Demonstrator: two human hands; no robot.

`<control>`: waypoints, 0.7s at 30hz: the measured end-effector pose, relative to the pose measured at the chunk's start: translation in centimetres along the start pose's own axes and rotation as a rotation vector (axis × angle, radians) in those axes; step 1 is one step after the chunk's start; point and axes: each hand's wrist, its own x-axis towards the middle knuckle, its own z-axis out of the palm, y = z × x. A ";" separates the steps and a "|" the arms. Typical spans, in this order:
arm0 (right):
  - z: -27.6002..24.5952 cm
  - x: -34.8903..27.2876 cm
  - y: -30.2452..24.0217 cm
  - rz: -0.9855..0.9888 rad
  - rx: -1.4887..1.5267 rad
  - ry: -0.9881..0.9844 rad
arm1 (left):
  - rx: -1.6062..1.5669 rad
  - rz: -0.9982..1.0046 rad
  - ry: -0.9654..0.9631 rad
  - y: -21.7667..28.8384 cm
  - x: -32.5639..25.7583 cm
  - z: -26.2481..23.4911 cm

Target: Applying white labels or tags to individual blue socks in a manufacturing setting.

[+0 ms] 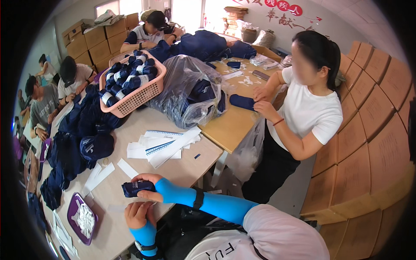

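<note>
Brown cartons (pixel 342 173) stand stacked along the right of the room, beyond a pale worktable (pixel 203 162). Watching remotely, I see the right hand (pixel 149 185) clamped on a rolled navy fabric bundle (pixel 131 189), held over the tabletop by its right end. Just below it in my view, the left hand (pixel 139 214) has curled fingers; I cannot tell whether they grip the pale strip (pixel 116 208) beside them. Left of both sits a purple basket (pixel 72 212) of small white pieces (pixel 85 222). Farther back, I make out loose paper strips (pixel 175 149) and a pink basket (pixel 138 97) heaped with navy rolls (pixel 138 81).
</note>
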 end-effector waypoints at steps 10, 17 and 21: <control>0.0 -0.6 0.5 -0.020 -0.054 0.004 | 0.009 0.047 0.067 -1.7 -1.1 0.5; 0.2 -0.8 -1.3 0.202 0.019 0.060 | 0.035 0.036 0.082 -1.5 -1.4 -0.4; 0.3 -0.7 -1.2 0.181 0.047 0.062 | 0.030 0.029 0.098 -1.6 -1.5 -0.1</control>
